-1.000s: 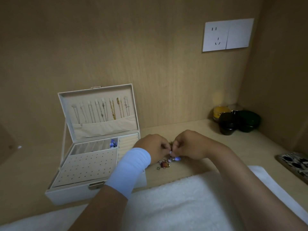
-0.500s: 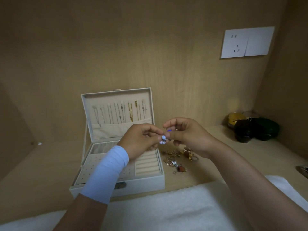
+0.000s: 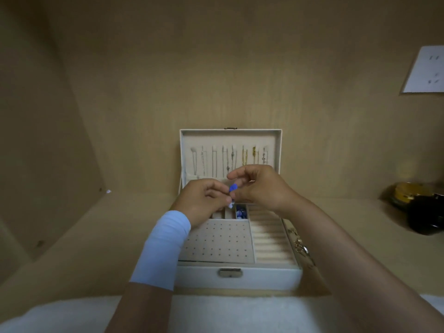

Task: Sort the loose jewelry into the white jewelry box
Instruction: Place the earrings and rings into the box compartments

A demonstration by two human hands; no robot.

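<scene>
The white jewelry box [image 3: 240, 276] stands open in the middle of the shelf, its lid upright with several chains hanging inside. My left hand [image 3: 204, 200] and my right hand [image 3: 258, 186] meet above the box's rear compartments. Together they pinch a small blue and white jewelry piece [image 3: 232, 188]; a pale part of it hangs just below the fingers. One rear compartment holds blue pieces [image 3: 241, 213]. Loose gold jewelry [image 3: 299, 245] lies on the shelf right of the box, partly behind my right forearm.
Dark round containers [image 3: 422, 212] and a yellow one [image 3: 406, 192] sit at the far right. A white towel [image 3: 216, 313] covers the near edge. A wall socket [image 3: 425, 70] is at upper right. The wooden back wall stands close behind the box.
Both hands lifted the small piece from the loose pile and carried it left, over the box's rear compartments. The view has swung so the box is now centred.
</scene>
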